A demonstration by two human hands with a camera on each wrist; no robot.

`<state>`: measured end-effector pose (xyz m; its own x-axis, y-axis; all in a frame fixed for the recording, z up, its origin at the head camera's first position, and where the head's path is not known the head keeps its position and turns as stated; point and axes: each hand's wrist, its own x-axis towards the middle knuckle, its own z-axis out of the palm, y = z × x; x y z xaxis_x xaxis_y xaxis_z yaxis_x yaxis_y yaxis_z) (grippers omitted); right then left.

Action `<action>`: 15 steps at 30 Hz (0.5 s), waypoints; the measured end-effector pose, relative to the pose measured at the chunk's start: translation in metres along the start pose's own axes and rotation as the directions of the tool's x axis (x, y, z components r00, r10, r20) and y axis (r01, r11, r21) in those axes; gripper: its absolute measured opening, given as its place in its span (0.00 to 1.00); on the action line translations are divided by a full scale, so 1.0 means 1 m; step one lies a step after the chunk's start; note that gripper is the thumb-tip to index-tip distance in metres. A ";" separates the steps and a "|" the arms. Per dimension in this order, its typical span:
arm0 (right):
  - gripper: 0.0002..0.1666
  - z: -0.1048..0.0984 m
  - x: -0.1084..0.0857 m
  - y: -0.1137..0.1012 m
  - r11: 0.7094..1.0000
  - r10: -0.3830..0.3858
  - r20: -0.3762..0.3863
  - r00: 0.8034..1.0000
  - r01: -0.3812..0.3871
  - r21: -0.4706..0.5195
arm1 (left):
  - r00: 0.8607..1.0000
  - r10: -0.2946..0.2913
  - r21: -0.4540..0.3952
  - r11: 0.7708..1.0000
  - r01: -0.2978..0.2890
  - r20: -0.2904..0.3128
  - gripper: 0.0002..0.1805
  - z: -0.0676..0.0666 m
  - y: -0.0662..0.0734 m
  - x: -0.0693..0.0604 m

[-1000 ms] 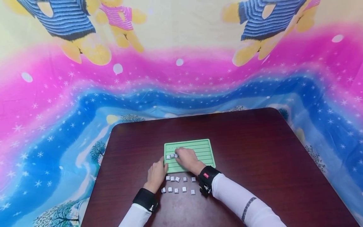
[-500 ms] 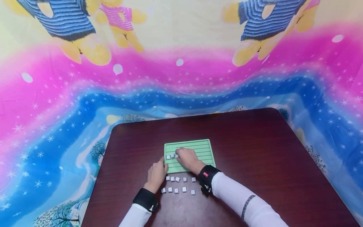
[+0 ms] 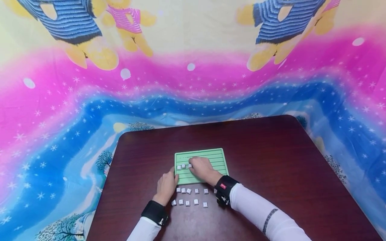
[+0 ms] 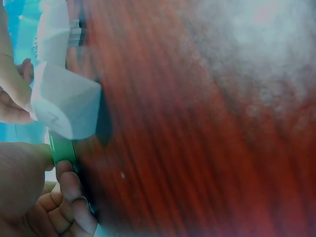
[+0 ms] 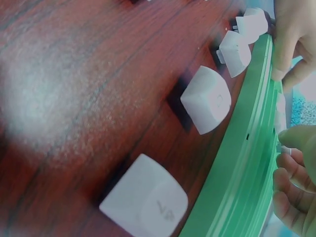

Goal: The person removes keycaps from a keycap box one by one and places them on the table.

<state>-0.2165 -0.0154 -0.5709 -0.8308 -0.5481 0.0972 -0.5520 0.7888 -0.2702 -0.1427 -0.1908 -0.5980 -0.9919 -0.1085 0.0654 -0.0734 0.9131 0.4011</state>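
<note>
A light-green ridged board (image 3: 214,154) lies on the table. My left hand (image 3: 166,186) grips its left edge; in the left wrist view, thumb and fingers close round the green rim (image 4: 62,149). Over the board, my right hand (image 3: 202,168) pinches a white keycap (image 3: 190,165) in the same row as two other keycaps (image 3: 181,166), with a gap between. In the right wrist view that keycap is mostly hidden by the curled fingers (image 5: 292,170).
Two rows of white lettered keycaps (image 3: 196,202) lie on the dark red-brown table (image 3: 265,150) in front of the board. One keycap (image 3: 215,190) is partly covered by the right wrist strap. A patterned cloth (image 3: 193,87) hangs behind the table.
My right hand has shifted slightly right along the row with the pinched keycap, widening its gap from the other two. The left hand has stayed at the board's edge.
</note>
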 end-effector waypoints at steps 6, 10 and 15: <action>0.04 -0.005 -0.004 0.000 1.000 -0.014 -0.022 1.000 0.014 0.002 | 1.000 0.006 -0.002 1.000 -0.006 -0.008 0.20 0.001 -0.001 0.000; 0.04 -0.006 -0.008 0.002 0.999 -0.031 -0.041 0.999 0.030 -0.013 | 1.000 0.003 0.001 1.000 -0.003 -0.015 0.20 0.001 -0.001 0.000; 0.04 -0.002 -0.014 0.006 0.999 -0.037 -0.035 0.999 0.035 -0.032 | 1.000 -0.003 0.003 1.000 0.003 -0.018 0.21 0.001 -0.001 0.000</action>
<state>-0.2085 -0.0029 -0.5723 -0.8120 -0.5664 0.1407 -0.5831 0.7774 -0.2357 -0.1430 -0.1911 -0.5997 -0.9897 -0.1182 0.0812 -0.0764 0.9138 0.3989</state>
